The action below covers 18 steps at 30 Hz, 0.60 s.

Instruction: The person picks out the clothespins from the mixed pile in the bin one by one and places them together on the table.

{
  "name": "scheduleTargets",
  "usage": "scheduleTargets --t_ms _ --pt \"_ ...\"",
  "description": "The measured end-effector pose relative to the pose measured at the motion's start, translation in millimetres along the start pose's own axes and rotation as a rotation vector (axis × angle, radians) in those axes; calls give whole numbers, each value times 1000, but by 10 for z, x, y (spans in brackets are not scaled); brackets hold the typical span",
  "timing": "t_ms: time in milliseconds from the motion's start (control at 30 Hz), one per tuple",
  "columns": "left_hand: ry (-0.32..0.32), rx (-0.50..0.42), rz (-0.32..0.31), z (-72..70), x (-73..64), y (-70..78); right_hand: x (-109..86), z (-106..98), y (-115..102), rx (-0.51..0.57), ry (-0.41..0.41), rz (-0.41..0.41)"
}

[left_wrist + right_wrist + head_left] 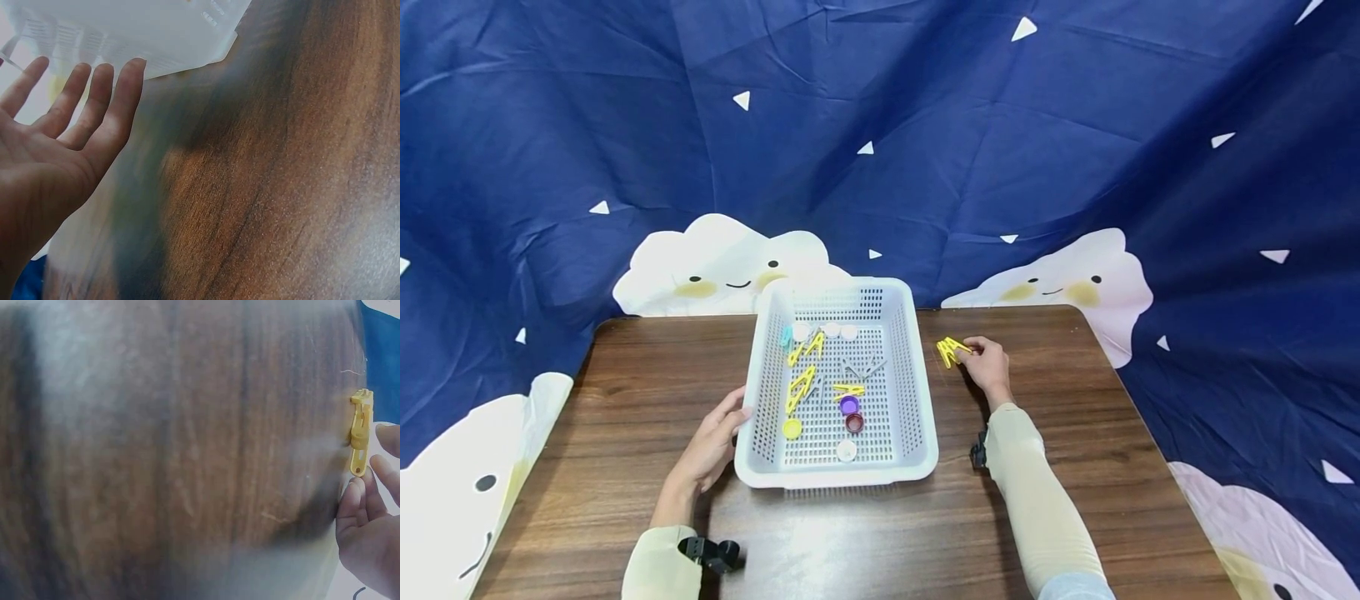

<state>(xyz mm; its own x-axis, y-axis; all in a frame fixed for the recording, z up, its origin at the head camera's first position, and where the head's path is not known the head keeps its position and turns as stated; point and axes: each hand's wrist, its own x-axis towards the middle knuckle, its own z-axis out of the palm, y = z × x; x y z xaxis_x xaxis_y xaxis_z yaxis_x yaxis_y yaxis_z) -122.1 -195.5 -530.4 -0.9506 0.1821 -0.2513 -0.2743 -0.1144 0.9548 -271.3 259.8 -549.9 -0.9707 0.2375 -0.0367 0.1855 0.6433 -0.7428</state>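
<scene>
A white plastic basket (837,479) stands on the wooden table. At its left side is my left hand (715,437); in the left wrist view the fingers (128,94) are spread and nearly straight, their tips against the outer wall. To the right of the basket, my right hand (988,367) pinches the near end of a yellow clothespin (957,344) with its fingertips. Close beside it on the table is another yellow clothespin (944,356). The right wrist view shows a yellow clothespin (360,434) end-on at the fingertips. The hand partly covers the pinched one.
Inside the basket lie yellow clothespins (801,389), grey clothespins (862,369) and several bottle caps, among them a purple cap (849,405), a dark red cap (854,423) and a yellow cap (792,429). A blue cloud-print cloth (880,192) hangs behind the table (1045,433).
</scene>
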Motion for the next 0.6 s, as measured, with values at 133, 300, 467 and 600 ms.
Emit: scheduleTargets --t_ms 133,300,467,600 --pt "6 -1 0 2 0 -2 9 -19 9 16 6 -2" --pt "0 -3 4 2 4 -2 7 -47 -4 41 23 -3" --pt "-5 -7 22 0 7 -5 -13 -84 -51 75 54 -15" --pt "0 -8 18 -5 8 -13 -29 -119 -114 80 53 -24"
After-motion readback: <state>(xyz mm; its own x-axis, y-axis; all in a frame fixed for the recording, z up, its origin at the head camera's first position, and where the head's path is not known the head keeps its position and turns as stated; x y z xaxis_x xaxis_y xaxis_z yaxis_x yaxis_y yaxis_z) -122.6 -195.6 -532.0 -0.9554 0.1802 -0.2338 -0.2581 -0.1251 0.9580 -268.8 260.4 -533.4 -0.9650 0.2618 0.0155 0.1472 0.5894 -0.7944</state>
